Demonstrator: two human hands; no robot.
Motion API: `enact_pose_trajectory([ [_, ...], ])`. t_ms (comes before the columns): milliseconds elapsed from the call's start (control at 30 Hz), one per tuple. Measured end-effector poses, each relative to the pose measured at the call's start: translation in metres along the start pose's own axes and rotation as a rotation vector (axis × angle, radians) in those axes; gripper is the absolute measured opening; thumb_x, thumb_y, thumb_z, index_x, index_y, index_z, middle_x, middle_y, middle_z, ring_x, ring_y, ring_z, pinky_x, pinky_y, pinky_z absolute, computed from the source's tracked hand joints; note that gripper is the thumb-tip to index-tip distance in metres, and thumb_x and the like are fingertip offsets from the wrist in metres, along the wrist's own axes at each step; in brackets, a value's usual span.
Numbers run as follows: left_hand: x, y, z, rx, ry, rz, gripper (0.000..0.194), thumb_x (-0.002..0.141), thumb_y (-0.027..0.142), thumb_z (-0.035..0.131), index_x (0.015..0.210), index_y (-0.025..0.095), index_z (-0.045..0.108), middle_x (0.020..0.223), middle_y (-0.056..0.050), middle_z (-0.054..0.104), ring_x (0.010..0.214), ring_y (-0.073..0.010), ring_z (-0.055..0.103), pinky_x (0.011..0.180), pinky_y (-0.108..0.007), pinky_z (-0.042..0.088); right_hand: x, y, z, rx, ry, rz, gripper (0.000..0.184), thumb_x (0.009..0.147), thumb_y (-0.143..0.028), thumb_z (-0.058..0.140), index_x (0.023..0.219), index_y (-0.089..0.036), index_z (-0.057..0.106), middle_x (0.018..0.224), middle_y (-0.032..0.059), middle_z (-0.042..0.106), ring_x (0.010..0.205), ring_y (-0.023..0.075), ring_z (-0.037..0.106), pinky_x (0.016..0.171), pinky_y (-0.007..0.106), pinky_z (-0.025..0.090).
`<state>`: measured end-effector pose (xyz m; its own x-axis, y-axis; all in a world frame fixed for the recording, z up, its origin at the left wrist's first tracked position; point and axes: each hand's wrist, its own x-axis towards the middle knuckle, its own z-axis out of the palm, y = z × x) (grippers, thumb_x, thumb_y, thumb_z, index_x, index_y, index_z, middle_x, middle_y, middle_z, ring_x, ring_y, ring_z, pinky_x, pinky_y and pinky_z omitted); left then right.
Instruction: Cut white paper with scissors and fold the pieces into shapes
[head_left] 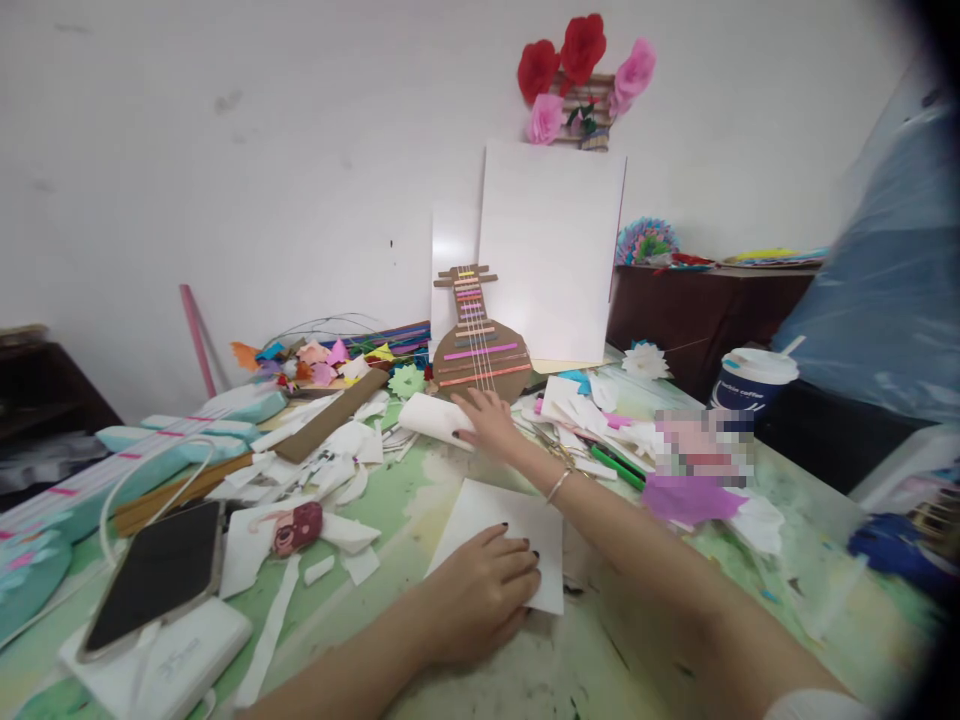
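My left hand [484, 590] lies flat with fingers outstretched on a sheet of white paper [536, 525] on the table in front of me. My right hand [491, 425], with a thin bracelet at its wrist, stretches across to a curled roll of white paper [427, 417]. Its fingers are spread, and the thumb rests over the roll's right end. Just behind that hand leans a cardboard lute [480, 362] with coloured strips and white strings. To the right of the hand, scissors [559, 450] lie partly hidden among scraps, beside a green pen [617, 468].
On the left are a phone [161, 570], a white box [187, 650] and a cardboard strip [334, 415]. Paper scraps [352, 450] litter the table. A coffee cup [754, 380] stands at right, near purple paper [690, 500]. A white board [551, 250] leans against the wall.
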<state>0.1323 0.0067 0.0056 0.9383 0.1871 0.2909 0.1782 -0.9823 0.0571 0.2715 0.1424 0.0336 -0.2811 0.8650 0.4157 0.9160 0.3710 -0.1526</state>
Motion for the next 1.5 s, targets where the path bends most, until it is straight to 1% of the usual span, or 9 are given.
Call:
enact_pose_trajectory([
  [67,-0.001,0.0,0.002,0.034,0.053,0.033,0.023,0.089,0.017,0.038,0.104,0.017,0.055,0.103,-0.01,0.064,0.107,-0.0198,0.053,0.102,-0.039,0.032,-0.019,0.008,-0.017,0.119,0.026,0.066,0.035,0.085,-0.026,0.049,0.119,-0.019,0.053,0.128,0.014,0.046,0.118,0.0281,0.037,0.092,0.041,0.032],
  [133,0.0,0.002,0.004,0.065,0.109,0.056,0.022,0.089,0.014,0.037,0.101,0.017,0.056,0.095,-0.01,0.064,0.103,-0.0196,0.054,0.099,-0.04,0.034,-0.042,0.017,-0.03,0.226,-0.115,0.127,0.021,0.084,-0.026,0.049,0.094,-0.015,0.064,0.101,0.0123,0.061,0.096,0.0228,0.053,0.082,0.033,0.038],
  [233,0.003,0.005,0.008,0.095,0.172,0.082,0.02,0.088,0.01,0.039,0.094,0.015,0.058,0.09,-0.01,0.064,0.096,-0.0207,0.055,0.091,-0.041,0.039,-0.076,0.029,-0.037,0.288,-0.259,0.164,0.021,0.067,-0.033,0.068,0.079,-0.016,0.065,0.074,0.0048,0.065,0.068,0.0173,0.057,0.06,0.026,0.04],
  [367,0.005,0.003,0.008,0.131,0.216,0.103,0.019,0.087,0.008,0.041,0.082,0.014,0.058,0.084,-0.009,0.064,0.087,-0.0212,0.055,0.077,-0.038,0.043,-0.098,0.039,-0.032,0.443,-0.354,0.214,0.022,0.054,-0.024,0.075,0.073,-0.017,0.065,0.065,-0.0009,0.064,0.059,0.0121,0.056,0.052,0.02,0.037],
  [533,-0.004,-0.016,-0.022,0.252,0.36,0.164,0.018,0.086,0.006,0.044,0.089,0.014,0.06,0.09,-0.008,0.067,0.094,-0.0227,0.055,0.082,-0.04,0.041,-0.095,0.043,-0.032,0.588,-0.244,0.3,0.009,0.064,-0.021,0.066,0.067,-0.014,0.061,0.062,0.0004,0.062,0.058,0.0114,0.055,0.051,0.02,0.038],
  [700,-0.018,-0.048,-0.044,0.283,0.479,-0.029,0.023,0.085,0.008,0.044,0.088,0.022,0.062,0.09,-0.004,0.07,0.099,-0.0226,0.055,0.083,-0.041,0.041,-0.101,0.038,-0.038,0.757,-0.027,0.412,0.015,0.071,-0.022,0.058,0.084,-0.015,0.053,0.066,-0.0006,0.061,0.059,0.0107,0.055,0.051,0.019,0.038],
  [900,-0.039,-0.066,-0.023,0.11,0.197,-0.103,0.027,0.081,0.006,0.041,0.084,0.019,0.065,0.087,-0.006,0.07,0.091,-0.0199,0.06,0.081,-0.037,0.047,-0.126,0.034,-0.036,0.761,-0.173,0.313,0.014,0.065,-0.008,0.053,0.076,-0.015,0.057,0.059,-0.0032,0.057,0.055,0.0093,0.051,0.053,0.019,0.036],
  [1100,-0.053,-0.06,-0.022,-0.039,0.155,-0.249,0.018,0.083,0.019,0.05,0.091,0.019,0.066,0.099,-0.008,0.069,0.092,-0.0191,0.064,0.089,-0.036,0.048,-0.134,0.043,-0.04,0.817,-0.368,0.081,0.038,0.059,0.0,0.048,0.088,-0.016,0.068,0.074,-0.0002,0.063,0.065,0.0099,0.052,0.059,0.019,0.04],
  [1500,-0.051,-0.072,-0.025,-0.507,0.067,-0.645,0.02,0.078,0.034,0.057,0.07,0.018,0.067,0.084,-0.005,0.068,0.082,-0.0189,0.062,0.073,-0.029,0.049,-0.132,0.04,-0.031,0.743,-0.283,0.125,0.005,0.069,-0.015,0.058,0.072,-0.014,0.062,0.062,-0.0021,0.052,0.055,0.0089,0.045,0.052,0.02,0.035],
])
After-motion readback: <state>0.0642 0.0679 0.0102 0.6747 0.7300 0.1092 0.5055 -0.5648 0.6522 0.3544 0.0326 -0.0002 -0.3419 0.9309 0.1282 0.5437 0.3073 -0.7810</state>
